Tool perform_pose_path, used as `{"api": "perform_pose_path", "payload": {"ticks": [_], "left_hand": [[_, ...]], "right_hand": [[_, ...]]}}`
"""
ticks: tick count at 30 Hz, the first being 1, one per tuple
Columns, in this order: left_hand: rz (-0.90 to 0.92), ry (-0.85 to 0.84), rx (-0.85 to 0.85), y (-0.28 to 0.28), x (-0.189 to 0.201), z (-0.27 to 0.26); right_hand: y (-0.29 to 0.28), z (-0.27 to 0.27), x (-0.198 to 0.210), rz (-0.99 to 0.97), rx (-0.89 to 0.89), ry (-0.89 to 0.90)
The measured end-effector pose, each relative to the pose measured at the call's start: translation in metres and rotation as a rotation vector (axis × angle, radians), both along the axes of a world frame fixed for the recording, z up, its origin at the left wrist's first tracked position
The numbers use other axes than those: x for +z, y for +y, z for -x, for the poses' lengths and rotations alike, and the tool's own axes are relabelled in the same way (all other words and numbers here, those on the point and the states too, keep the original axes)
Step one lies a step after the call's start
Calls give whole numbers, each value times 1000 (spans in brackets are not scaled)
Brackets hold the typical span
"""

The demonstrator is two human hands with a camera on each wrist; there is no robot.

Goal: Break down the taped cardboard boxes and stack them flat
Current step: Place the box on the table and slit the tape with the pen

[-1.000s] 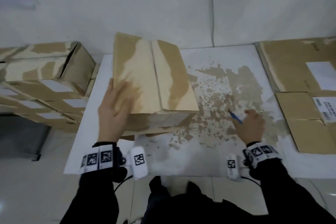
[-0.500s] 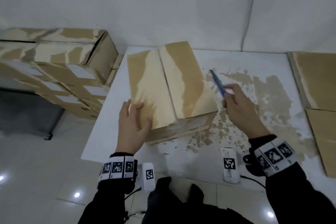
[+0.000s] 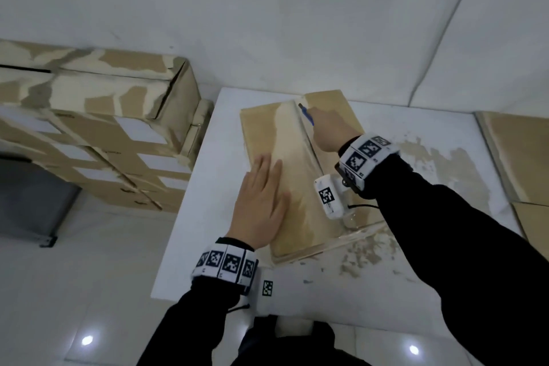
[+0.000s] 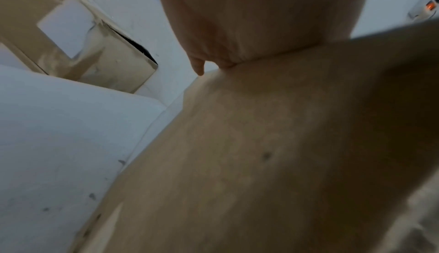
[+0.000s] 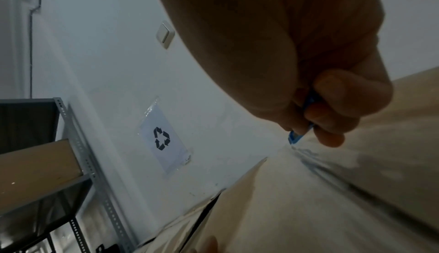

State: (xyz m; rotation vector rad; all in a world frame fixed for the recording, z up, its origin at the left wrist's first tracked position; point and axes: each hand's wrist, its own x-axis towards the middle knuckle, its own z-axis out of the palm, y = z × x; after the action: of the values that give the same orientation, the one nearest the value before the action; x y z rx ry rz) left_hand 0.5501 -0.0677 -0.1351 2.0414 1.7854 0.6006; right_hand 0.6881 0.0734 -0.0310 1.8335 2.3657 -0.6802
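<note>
Brown cardboard box [image 3: 297, 169], glossy tape along its centre seam, lies near the white tabletop's [image 3: 202, 217] far left corner. Left hand [image 3: 258, 208] presses flat on its lid, fingers straight. Right hand [image 3: 329, 131] pinches a blue cutter [image 3: 307, 116] at the seam's far end.

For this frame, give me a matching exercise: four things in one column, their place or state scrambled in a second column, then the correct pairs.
Things
1. left hand
2. right hand
3. blue cutter
4. stacked boxes

Place or state
A. tip at the far end of the taped centre seam
B. piled left of the white table
C. lying flat, fingers straight, on the box top
D. gripping a tool over the box

Pairs: 1-C, 2-D, 3-A, 4-B
</note>
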Motion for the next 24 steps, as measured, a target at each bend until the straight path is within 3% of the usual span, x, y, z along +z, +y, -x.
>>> {"api": "perform_pose_path", "payload": {"ticks": [5,14,24], "left_hand": [[-27,-48,-7,-2,2,-1],[-110,-27,-33,1,-2,-2],[-91,-17,-50,0,1,-3]], "right_hand": [[-2,9,-8,-68,-27,1],[1,28,2,-112,-3,-205],[-8,38,-6,-164,-10,-219]]}}
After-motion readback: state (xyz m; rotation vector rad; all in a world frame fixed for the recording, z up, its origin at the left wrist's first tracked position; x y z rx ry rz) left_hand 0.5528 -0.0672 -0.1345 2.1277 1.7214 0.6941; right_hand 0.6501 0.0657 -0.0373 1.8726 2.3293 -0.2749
